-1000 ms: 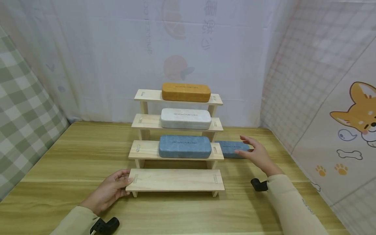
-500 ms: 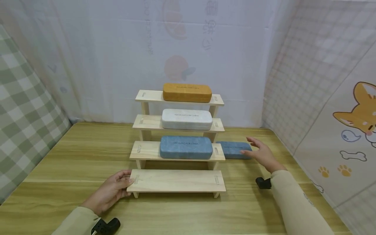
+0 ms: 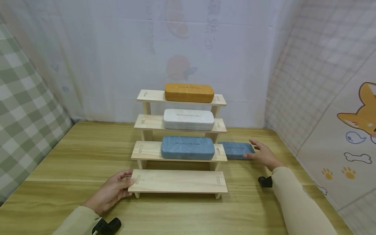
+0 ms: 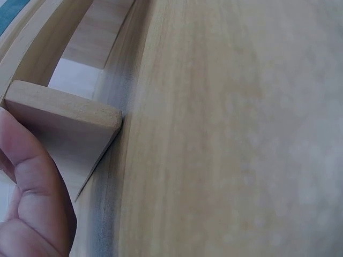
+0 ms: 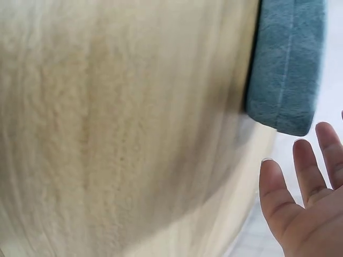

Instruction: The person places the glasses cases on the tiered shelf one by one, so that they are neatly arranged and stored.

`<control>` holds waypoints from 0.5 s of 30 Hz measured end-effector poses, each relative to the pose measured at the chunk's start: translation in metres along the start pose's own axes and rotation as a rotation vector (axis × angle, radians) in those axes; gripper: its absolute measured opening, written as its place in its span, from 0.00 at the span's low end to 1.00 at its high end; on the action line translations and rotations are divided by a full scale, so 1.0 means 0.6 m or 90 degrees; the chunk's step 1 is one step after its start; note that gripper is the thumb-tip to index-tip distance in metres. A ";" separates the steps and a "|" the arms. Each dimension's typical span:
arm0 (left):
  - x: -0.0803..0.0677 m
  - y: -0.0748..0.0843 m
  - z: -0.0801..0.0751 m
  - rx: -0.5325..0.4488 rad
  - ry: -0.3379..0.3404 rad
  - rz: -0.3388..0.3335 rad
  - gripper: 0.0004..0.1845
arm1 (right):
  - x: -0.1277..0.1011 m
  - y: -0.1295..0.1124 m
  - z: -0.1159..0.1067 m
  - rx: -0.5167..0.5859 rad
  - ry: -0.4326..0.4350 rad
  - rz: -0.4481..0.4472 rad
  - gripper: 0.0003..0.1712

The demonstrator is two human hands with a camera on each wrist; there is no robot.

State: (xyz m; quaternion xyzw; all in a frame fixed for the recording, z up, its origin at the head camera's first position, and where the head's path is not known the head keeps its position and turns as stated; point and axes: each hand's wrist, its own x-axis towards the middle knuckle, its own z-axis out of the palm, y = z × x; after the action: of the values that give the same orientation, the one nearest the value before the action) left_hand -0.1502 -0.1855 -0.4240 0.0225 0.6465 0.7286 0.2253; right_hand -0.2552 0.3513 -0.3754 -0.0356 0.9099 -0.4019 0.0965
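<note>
My left hand [image 3: 113, 189] holds the left end of the lowest shelf of a pale wooden stepped stand [image 3: 179, 181], thumb on top. In the left wrist view, part of that hand [image 4: 35, 198] shows beside a wooden leg [image 4: 64, 110]. My right hand [image 3: 263, 156] is at the right end of a blue glasses case [image 3: 236, 150] lying on the table; the stand partly hides this case. From the right wrist, the fingers look spread and apart from the case [image 5: 286, 69]. A second blue glasses case [image 3: 188, 148] sits on the stand's second shelf from the bottom.
On the upper shelves rest a white glasses case [image 3: 188, 120] and, at the top, an orange one [image 3: 189, 93]. The wood-grain table [image 3: 73, 153] meets a white curtain [image 3: 117, 65] behind, green checked cloth [image 3: 26, 107] at left and a printed cloth [image 3: 320, 137] at right.
My right hand has shifted slightly right and down, toward the end of the blue case on the table. The left hand keeps its hold on the stand. The whole view has drifted a little.
</note>
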 end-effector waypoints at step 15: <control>0.002 0.001 0.000 -0.006 -0.010 0.004 0.35 | 0.026 0.025 0.006 0.001 -0.025 0.041 0.56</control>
State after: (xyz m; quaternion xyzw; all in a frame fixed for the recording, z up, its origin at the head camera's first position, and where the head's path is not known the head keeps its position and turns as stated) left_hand -0.1515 -0.1854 -0.4238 0.0293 0.6413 0.7320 0.2283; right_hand -0.2692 0.3563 -0.3911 -0.0142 0.9081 -0.3989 0.1269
